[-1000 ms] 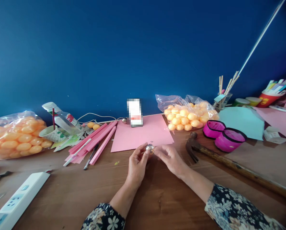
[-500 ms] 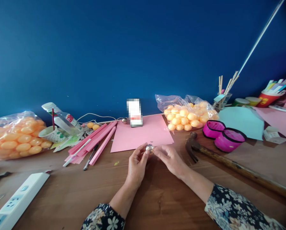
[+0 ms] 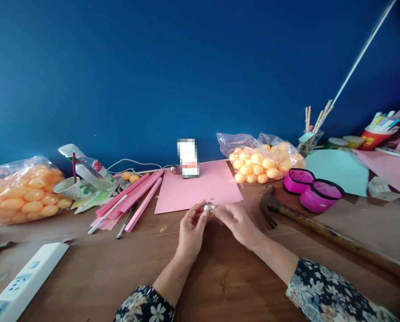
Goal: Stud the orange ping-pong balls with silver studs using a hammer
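A small shiny silver ball point(image 3: 208, 207) is pinched between the fingertips of both my hands, just above the brown wooden table point(image 3: 86, 273). My left hand point(image 3: 191, 230) grips it from the left with curled fingers. From the right, my right hand point(image 3: 238, 222) pinches the same ball. The hands sit at the near edge of a pink paper sheet point(image 3: 200, 185). A tiny dark speck point(image 3: 212, 199) lies on that sheet just beyond the ball.
A hammer point(image 3: 320, 228) lies to the right, beside two magenta round tubs point(image 3: 312, 188). Bags of orange balls lie behind the sheet point(image 3: 263, 163) and at far left point(image 3: 22, 190). Pink paper strips point(image 3: 129, 197), a pen, a power strip point(image 3: 25, 281) and a paper cup point(image 3: 71, 187) are left.
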`<move>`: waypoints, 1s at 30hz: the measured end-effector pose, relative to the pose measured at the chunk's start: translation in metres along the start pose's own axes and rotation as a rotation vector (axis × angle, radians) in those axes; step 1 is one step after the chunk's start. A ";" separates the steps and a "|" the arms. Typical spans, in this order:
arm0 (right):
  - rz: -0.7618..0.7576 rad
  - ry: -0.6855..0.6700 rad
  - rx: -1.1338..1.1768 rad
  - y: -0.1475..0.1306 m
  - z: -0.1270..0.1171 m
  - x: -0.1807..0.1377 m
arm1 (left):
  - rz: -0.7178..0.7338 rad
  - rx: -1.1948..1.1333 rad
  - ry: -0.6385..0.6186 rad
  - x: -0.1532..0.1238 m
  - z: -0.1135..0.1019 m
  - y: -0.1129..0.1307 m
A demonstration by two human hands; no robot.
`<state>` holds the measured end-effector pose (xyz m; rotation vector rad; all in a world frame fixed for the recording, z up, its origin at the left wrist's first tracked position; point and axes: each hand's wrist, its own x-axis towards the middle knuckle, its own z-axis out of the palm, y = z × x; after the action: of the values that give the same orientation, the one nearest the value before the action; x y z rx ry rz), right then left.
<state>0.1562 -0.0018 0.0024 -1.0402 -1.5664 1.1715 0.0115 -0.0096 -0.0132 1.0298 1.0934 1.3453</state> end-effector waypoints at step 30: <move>-0.012 -0.018 -0.006 0.002 0.000 0.001 | 0.006 0.005 -0.011 0.000 -0.001 -0.003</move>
<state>0.1560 -0.0006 0.0008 -1.0253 -1.5888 1.1726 0.0108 -0.0093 -0.0159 1.0439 1.0867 1.3406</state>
